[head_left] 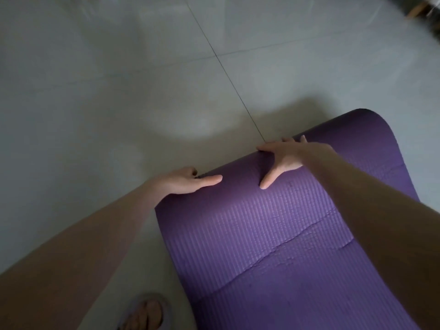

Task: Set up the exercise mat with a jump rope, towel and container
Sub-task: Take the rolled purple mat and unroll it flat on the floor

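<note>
1. One purple mat (273,246), two hands, one sandalled foot (147,313).
2. Mat's on the tiled floor (119,91), long axis running away from the person, far end curled up.
3. Left grip (188,181) pinches that far edge; right grip (285,156) is spread out, pressing on it.

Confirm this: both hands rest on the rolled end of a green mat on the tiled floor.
Wrong colour: the head view shows the mat is purple, not green. The left hand and right hand do rest on its rolled end, on the tiled floor.
</note>
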A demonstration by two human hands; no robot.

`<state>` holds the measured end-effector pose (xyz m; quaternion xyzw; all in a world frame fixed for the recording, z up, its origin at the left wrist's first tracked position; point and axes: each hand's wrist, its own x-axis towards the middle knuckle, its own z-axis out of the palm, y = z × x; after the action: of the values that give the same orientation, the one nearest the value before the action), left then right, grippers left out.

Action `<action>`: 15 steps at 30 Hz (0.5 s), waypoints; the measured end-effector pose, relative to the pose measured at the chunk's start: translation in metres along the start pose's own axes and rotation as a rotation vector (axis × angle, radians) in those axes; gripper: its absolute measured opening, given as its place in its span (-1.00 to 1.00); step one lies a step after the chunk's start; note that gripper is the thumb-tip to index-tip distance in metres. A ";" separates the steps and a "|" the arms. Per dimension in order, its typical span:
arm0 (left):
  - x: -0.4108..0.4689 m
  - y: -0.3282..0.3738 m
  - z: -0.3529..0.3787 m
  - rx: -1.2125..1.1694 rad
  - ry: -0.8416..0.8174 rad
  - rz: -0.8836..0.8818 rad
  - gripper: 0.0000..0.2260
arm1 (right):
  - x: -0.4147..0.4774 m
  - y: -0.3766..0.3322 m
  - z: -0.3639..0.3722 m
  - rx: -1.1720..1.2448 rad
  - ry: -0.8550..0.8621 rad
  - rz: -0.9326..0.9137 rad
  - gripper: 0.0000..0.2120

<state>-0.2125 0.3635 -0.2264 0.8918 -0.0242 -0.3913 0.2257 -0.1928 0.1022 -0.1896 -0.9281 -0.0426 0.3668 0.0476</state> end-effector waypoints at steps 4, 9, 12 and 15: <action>0.011 0.000 -0.002 -0.033 -0.024 0.013 -0.42 | 0.016 -0.004 -0.016 -0.039 -0.138 0.060 0.26; 0.002 0.008 -0.003 0.462 0.691 0.172 -0.25 | 0.030 -0.008 -0.028 -0.081 0.059 -0.033 0.03; 0.000 0.004 -0.020 0.568 0.990 0.259 -0.21 | 0.033 -0.017 -0.035 -0.081 0.364 -0.102 -0.05; 0.006 0.001 -0.037 0.638 1.075 0.264 -0.19 | 0.035 -0.024 -0.036 -0.089 0.619 -0.080 0.02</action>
<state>-0.1815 0.3755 -0.2083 0.9765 -0.1327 0.1683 -0.0241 -0.1436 0.1284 -0.1843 -0.9944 -0.0787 0.0623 0.0320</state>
